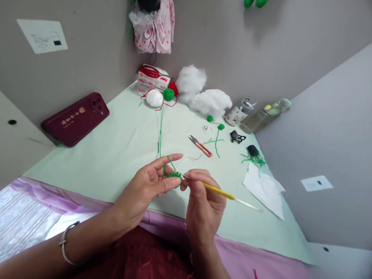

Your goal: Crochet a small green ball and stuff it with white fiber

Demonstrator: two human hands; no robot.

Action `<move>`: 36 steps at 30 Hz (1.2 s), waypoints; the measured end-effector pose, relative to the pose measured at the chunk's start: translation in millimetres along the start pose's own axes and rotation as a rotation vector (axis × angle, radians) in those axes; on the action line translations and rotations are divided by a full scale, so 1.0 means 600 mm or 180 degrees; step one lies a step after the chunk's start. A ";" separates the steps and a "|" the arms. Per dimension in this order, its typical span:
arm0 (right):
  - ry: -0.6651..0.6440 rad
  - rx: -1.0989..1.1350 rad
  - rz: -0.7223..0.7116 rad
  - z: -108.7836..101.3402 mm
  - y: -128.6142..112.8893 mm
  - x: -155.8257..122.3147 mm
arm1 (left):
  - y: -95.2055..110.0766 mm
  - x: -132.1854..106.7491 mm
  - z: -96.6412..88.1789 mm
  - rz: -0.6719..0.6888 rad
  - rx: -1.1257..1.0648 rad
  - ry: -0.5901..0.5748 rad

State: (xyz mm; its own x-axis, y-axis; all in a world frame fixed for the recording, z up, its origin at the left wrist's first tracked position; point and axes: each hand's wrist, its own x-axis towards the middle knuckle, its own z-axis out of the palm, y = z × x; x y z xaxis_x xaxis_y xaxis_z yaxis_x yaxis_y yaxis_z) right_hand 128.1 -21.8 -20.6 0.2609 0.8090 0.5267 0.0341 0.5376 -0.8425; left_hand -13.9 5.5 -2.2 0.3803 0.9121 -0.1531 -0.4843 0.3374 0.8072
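Note:
My left hand [151, 182] pinches a small piece of green crochet work [175, 176] between thumb and fingers. Green yarn [161, 133] runs from the green ball [168, 94] at the back down to this hand, looping over its raised index finger. In my right hand [205, 197] is a crochet hook [219, 191] with a yellow grip, held like a pen. Its tip meets the green work, and the thin back end sticks out to the right. A white strand lies looped just beyond the fingers.
Orange thread snips [200, 146] lie beyond my hands, near green yarn scraps and a black hair clip [237, 137]. Behind are a white yarn ball [154, 98], white stuffing [212, 102], a pen cup [238, 113] and a bottle [264, 116]. A dark red phone [77, 119] leans at left; white paper [263, 189] lies right.

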 end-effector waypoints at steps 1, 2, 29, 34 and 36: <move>0.0010 -0.0220 -0.0149 0.001 -0.003 -0.003 | -0.003 0.000 0.001 0.0074 -0.0010 0.0032; 0.0014 -0.0442 -0.0295 0.001 -0.005 -0.006 | -0.006 -0.001 0.002 0.0161 -0.0016 0.0050; 0.0136 -0.0170 -0.0190 -0.012 -0.007 -0.002 | -0.008 -0.003 0.000 0.0316 0.0253 0.0152; 0.0163 -0.0380 -0.0319 -0.010 -0.009 -0.001 | -0.013 -0.001 -0.007 0.0476 0.0557 0.0131; 0.0152 -0.0456 -0.0385 -0.008 -0.011 0.000 | -0.015 -0.001 -0.008 0.0525 0.0685 0.0116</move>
State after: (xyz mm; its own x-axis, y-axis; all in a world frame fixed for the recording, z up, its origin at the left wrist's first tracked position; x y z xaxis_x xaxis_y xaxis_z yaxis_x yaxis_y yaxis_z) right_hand 132.6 -26.7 -15.7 0.2921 0.7264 0.6221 0.2040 0.5881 -0.7826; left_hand -13.7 3.4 -12.1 0.2798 0.9597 -0.0267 -0.3573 0.1299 0.9249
